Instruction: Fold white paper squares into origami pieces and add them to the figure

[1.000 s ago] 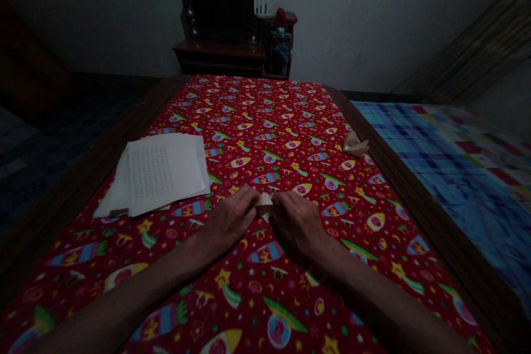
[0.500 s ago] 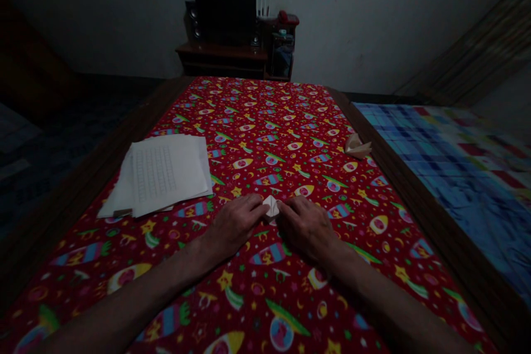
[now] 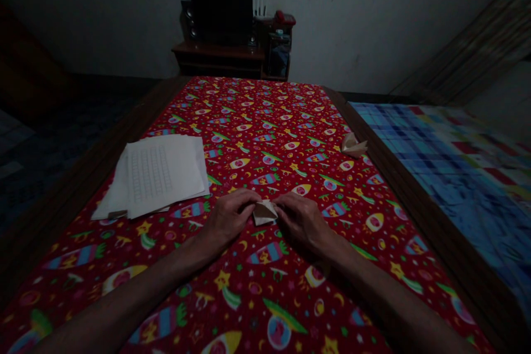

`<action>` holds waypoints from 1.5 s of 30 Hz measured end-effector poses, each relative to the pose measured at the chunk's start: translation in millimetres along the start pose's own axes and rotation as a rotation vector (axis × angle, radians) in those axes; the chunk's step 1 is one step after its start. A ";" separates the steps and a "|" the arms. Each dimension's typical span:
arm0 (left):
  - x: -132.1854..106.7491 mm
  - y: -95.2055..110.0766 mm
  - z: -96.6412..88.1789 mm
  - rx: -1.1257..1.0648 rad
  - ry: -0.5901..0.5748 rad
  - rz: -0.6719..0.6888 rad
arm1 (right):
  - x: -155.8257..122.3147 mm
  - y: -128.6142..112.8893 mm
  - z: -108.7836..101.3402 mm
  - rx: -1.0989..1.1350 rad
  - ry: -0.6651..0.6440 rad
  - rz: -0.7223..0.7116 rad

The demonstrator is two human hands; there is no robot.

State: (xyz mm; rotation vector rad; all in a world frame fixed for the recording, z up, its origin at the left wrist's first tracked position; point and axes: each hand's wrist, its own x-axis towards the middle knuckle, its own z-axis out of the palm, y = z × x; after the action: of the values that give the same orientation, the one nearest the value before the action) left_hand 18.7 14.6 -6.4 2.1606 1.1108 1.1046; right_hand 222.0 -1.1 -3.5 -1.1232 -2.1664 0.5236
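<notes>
Folded paper sits at mid-worktop, its ends pinched by your left hand and right hand; it is already creased small, but one flap stands open, so the folding looks unfinished.

Up the middle of the tabletop runs a wide free lane, flanked by the paper stack on the left and a tan folded paper near the right edge. The left grip, small folded piece and right grip block its near end.
</notes>
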 end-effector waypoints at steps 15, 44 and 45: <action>3.4 -6.6 -1.3 -0.306 -0.086 -0.309 | -0.4 5.0 3.5 0.283 0.054 0.175; 2.1 -2.7 -9.4 0.110 0.129 0.040 | -5.2 -18.0 4.2 0.001 0.155 0.038; 0.9 -2.2 -8.1 0.126 0.124 0.076 | -5.9 -18.4 7.0 -0.049 0.129 0.019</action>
State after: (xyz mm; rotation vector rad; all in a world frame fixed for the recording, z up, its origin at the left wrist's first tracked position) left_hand 11.3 16.9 -3.0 2.2740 1.1898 1.2478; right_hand 209.0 -16.6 0.4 -1.1720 -2.0686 0.3967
